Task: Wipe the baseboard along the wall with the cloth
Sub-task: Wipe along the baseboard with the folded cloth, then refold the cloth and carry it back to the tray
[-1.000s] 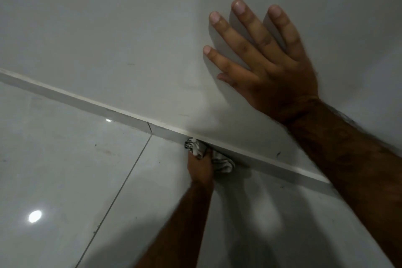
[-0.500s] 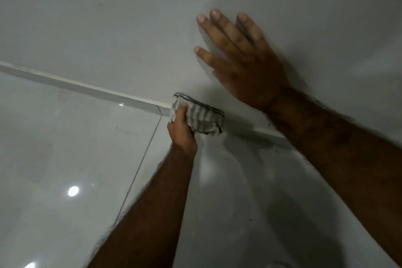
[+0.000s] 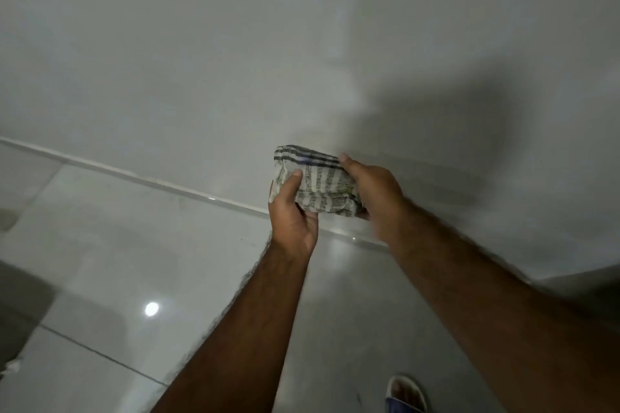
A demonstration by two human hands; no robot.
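A folded white cloth with dark stripes (image 3: pixel 320 183) is held up in the air in front of the wall, clear of the floor. My left hand (image 3: pixel 292 214) grips its left end with the thumb on top. Its right end is gripped by my right hand (image 3: pixel 372 191). The pale baseboard (image 3: pixel 141 176) runs along the foot of the wall from the far left down to the right, passing behind my hands; the cloth does not touch it.
The plain grey wall (image 3: pixel 302 43) fills the upper view. Glossy white floor tiles (image 3: pixel 134 261) with a light's reflection lie below. A foot in a sandal (image 3: pixel 404 394) stands at the bottom edge. Something dark sits at the left edge.
My right hand left the wall and came down onto the cloth. My left hand lifted the cloth off the baseboard. The view rose and pulled back from the floor.
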